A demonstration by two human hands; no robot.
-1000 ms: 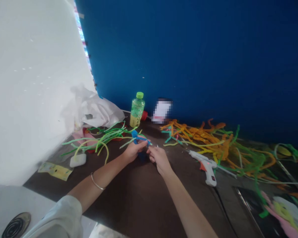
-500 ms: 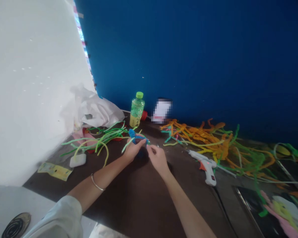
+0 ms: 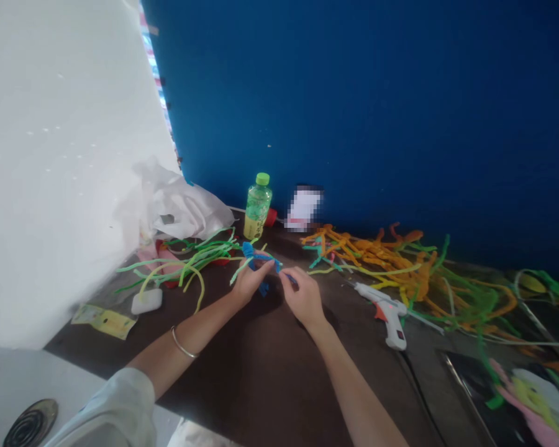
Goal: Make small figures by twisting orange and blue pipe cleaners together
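Between my hands is a blue pipe cleaner figure (image 3: 248, 250) with a pale green pipe cleaner piece hanging at its left side. My left hand (image 3: 252, 280) is closed around its middle, thumb lying along the blue strand. At the right end of that strand, my right hand (image 3: 304, 297) pinches the tip between thumb and fingers. A short blue end (image 3: 263, 288) hangs below, between the two hands. Both hands are held over the dark brown table (image 3: 242, 372).
Green pipe cleaners (image 3: 209, 251) lie to the left, orange ones (image 3: 377, 254) to the right. A glue gun (image 3: 386, 313) with a black cord rests right of my hands. Behind stand a drink bottle (image 3: 258, 208) and a phone (image 3: 304, 208). A white case (image 3: 146, 302) lies at left.
My right hand has shifted slightly right and turned, still pinching at the strand's end. The short blue end below now shows more. My left hand has hardly moved.
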